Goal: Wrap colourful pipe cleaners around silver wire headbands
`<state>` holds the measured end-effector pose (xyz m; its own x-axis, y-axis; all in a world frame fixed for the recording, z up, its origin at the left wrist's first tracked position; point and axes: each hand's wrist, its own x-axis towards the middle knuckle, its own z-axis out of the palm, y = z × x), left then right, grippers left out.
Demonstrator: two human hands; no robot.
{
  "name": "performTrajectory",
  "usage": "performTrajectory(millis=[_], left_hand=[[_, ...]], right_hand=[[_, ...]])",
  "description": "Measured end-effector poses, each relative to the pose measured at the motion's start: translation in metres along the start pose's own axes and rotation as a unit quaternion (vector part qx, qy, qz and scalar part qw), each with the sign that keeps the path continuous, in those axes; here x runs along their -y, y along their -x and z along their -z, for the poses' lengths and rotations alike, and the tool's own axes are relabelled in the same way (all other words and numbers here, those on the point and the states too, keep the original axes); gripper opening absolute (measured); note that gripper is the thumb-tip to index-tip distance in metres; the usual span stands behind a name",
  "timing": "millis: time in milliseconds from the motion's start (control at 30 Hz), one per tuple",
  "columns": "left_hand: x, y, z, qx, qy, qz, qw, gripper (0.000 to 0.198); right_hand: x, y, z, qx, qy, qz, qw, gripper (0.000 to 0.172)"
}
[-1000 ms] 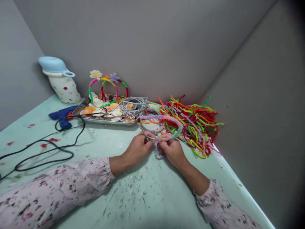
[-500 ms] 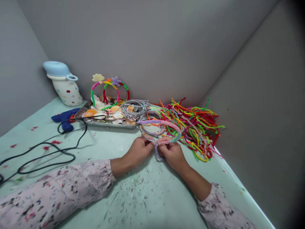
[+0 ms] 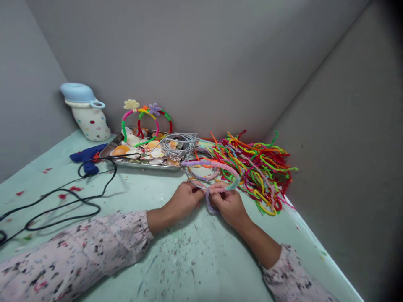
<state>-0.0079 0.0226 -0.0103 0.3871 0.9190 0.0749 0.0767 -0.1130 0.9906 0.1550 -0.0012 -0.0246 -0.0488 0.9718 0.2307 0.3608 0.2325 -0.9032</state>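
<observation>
Both hands meet over the middle of the table around a wire hoop (image 3: 227, 169) partly wrapped in pastel pipe cleaner: lilac, pink and pale green. My left hand (image 3: 185, 199) is closed, pinching the hoop's bare grey wire. My right hand (image 3: 229, 204) is closed on the wrapped pink stretch beside it. From between the fingertips a lilac pipe cleaner (image 3: 210, 204) hangs down in a curl. Its upper end is hidden by the fingers.
Behind stands a metal tray (image 3: 147, 167) of shells, with two finished-looking flower hoops (image 3: 140, 110) and coiled grey wire (image 3: 179, 143). Many pipe cleaners (image 3: 255, 167) lie heaped right. A blue glue gun (image 3: 88, 156), its black cord (image 3: 94, 205) and a bottle (image 3: 90, 117) are left.
Hardly anything differs. The whole view has shifted slightly, and both hands keep their hold on the hoop with the lilac pipe cleaner still hanging between them.
</observation>
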Motion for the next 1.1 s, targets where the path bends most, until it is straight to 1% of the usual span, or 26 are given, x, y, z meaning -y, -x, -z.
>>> performTrajectory(millis=[133,200,433,600,767,867,967,1100], left_hand=[[-0.0008,-0.0001,0.0013,0.000,0.000,0.002,1.000,0.034],[-0.0018,-0.0002,0.0022,-0.002,-0.003,0.007,1.000,0.037],[-0.0066,0.0004,0.0032,0.004,-0.006,0.011,1.000,0.035],[-0.0076,0.0014,0.0031,0.002,-0.009,0.011,1.000,0.035],[-0.0075,0.0014,0.0030,0.005,0.013,0.011,1.000,0.027],[-0.0073,0.0016,0.0033,0.003,0.012,0.006,1.000,0.028],[-0.0071,0.0023,0.0038,0.000,0.001,0.004,1.000,0.032],[-0.0072,0.0034,0.0037,0.006,-0.010,0.012,1.000,0.029]], right_hand=[[-0.0008,-0.0006,-0.0008,0.004,0.006,0.011,1.000,0.012],[0.0000,-0.0006,-0.0012,0.003,0.010,0.019,1.000,0.012],[0.0071,0.0010,-0.0003,-0.003,0.028,0.050,0.998,0.014],[0.0066,0.0022,-0.0001,-0.008,0.030,0.067,0.997,0.014],[0.0062,0.0036,-0.0010,-0.011,0.029,0.069,0.997,0.013],[0.0080,0.0032,-0.0010,-0.017,0.037,0.075,0.996,0.014],[0.0087,0.0024,-0.0012,-0.027,0.045,0.066,0.996,0.014],[0.0077,0.0015,-0.0017,-0.027,0.047,0.053,0.997,0.016]])
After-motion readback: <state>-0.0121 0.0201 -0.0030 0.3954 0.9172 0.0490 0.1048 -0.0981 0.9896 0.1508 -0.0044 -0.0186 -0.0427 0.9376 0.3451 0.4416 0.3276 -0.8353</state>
